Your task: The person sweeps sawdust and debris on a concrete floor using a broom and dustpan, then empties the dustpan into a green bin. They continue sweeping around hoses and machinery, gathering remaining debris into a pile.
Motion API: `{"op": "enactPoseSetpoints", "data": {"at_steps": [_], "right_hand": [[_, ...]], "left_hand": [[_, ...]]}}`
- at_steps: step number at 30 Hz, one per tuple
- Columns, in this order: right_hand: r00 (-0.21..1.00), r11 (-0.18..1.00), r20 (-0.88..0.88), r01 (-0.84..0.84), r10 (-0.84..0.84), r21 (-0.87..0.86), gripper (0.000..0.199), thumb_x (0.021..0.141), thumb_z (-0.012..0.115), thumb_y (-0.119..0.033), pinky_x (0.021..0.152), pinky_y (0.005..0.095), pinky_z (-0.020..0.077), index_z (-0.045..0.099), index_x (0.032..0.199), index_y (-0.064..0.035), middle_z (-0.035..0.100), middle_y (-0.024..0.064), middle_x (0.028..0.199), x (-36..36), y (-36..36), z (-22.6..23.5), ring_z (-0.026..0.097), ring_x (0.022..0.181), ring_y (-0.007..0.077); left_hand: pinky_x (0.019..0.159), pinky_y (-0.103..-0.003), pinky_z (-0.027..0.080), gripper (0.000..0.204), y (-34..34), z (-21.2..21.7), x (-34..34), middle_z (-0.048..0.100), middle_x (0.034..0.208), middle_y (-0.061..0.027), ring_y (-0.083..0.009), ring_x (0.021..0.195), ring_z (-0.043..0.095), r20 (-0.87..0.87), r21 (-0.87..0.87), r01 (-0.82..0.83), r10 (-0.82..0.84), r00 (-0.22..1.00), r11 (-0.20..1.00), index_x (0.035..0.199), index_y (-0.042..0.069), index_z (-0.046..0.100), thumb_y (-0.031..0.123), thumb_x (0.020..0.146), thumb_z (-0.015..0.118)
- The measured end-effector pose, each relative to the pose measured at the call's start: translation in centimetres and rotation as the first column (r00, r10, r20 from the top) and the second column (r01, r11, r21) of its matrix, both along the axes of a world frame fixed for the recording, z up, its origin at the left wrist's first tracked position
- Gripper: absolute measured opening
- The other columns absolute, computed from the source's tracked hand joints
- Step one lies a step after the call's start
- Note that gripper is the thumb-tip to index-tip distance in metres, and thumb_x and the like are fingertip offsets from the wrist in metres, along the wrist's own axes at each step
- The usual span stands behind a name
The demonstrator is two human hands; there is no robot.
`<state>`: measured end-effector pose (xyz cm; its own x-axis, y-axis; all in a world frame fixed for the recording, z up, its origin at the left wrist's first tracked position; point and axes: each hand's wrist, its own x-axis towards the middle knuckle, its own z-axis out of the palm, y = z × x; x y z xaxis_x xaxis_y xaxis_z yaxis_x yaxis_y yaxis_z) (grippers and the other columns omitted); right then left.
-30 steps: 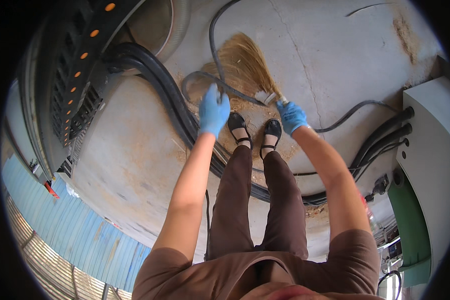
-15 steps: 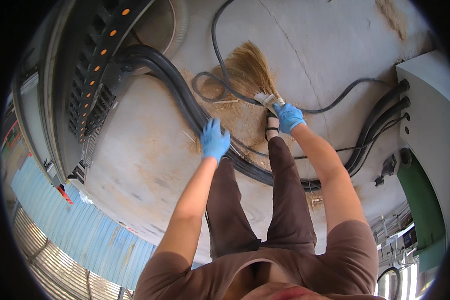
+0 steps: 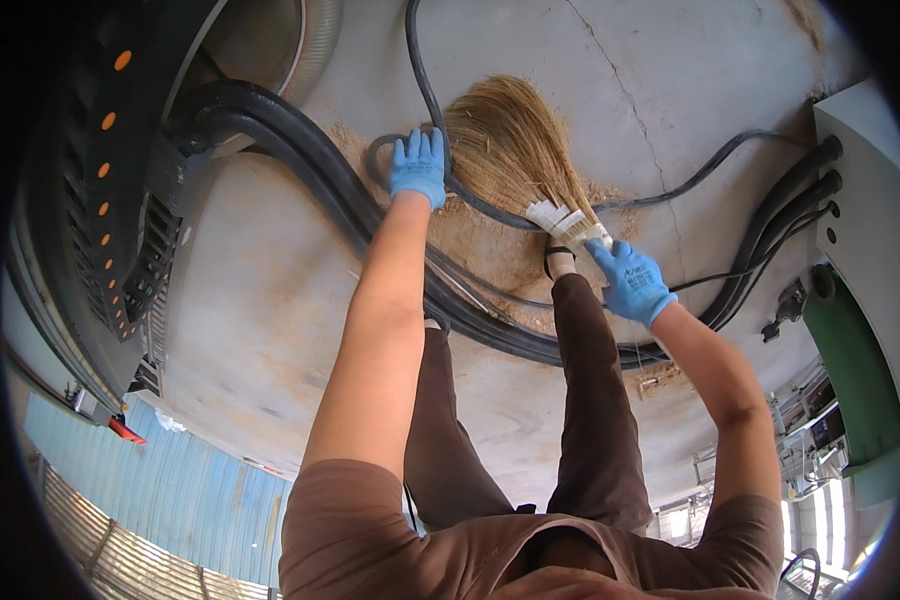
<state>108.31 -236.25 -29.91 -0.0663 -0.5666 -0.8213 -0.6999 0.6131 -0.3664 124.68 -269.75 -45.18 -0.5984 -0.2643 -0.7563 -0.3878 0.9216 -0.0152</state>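
Observation:
My left hand, in a blue glove, is stretched forward over the loop of a thin black cable. Its fingers point away from me and look extended; whether they press on the cable cannot be made out. My right hand, gloved the same, is closed round the short pale handle of a straw broom. The broom's wide tan bristles fan out on the floor, pointing away from me, partly beside the cable loop. Sawdust-like debris lies around the bristles and my feet.
Thick black hoses curve across the floor past my feet to a grey cabinet on the right. A dark machine frame with orange dots stands on the left. A ribbed clear hose lies at the far left.
My left hand has moved forward from the thick hoses to the cable loop. My right hand has come back and right, with the broom's handle end; its bristles have swung right.

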Motion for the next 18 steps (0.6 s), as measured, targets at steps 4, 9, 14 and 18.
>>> {"op": "enactPoseSetpoints", "data": {"at_steps": [4, 9, 14, 18], "right_hand": [[0.999, 0.999, -0.041, 0.031, -0.031, -0.02, 0.076, 0.081, 0.072, -0.02, 0.085, 0.0486, 0.0563, 0.045, 0.152, -0.0189, 0.059, 0.0219, 0.126, 2.2, 0.5, 0.7, 0.066, 0.103, 0.0404], [0.997, 0.997, -0.042, 0.072, -0.071, 0.006, 0.074, 0.081, 0.071, -0.018, 0.088, 0.0498, 0.0558, 0.046, 0.151, -0.0189, 0.06, 0.0219, 0.128, 2.5, 0.2, 1.5, 0.065, 0.106, 0.0416], [0.985, 0.986, -0.049, 0.168, -0.167, 0.012, 0.073, 0.082, 0.069, -0.017, 0.087, 0.051, 0.055, 0.045, 0.151, -0.0186, 0.06, 0.0238, 0.125, 2.7, 0.1, 2.6, 0.065, 0.105, 0.0433], [0.927, 0.929, -0.067, 0.369, -0.368, -0.006, 0.074, 0.081, 0.069, -0.018, 0.091, 0.0519, 0.0532, 0.045, 0.151, -0.0179, 0.06, 0.0246, 0.127, 2.2, 0.7, 5.4, 0.064, 0.107, 0.0456]], "left_hand": [[0.114, -0.053, 0.031, 0.108, 0.0, -1.1, 0.2, 0.064, 0.132, -0.0156, -0.0312, 0.132, 0.052, 0.055, 0.031, 0.102, -0.103, 0.993, 0.994, 0.16, -0.005, 0.02, 0.034, 0.079, 0.08], [0.092, -0.044, 0.045, 0.119, -0.7, -1.5, 0.7, 0.073, 0.113, -0.013, -0.0249, 0.11, 0.065, 0.096, 0.084, 0.112, -0.12, 0.988, 0.99, 0.16, -0.009, 0.019, 0.042, 0.074, 0.086], [0.092, -0.045, 0.043, 0.056, -1.7, 0.9, 1.3, 0.076, 0.097, -0.0137, -0.032, 0.099, 0.071, 0.078, 0.13, 0.187, -0.198, 0.977, 0.974, 0.13, -0.002, 0.059, 0.03, 0.086, 0.071], [0.089, -0.047, 0.043, 0.025, -2.0, 10.5, 1.1, 0.075, 0.092, -0.0168, -0.0344, 0.093, 0.071, 0.04, 0.279, 0.107, -0.123, 0.992, 0.954, 0.098, 0.008, 0.072, 0.03, 0.087, 0.069]]}}
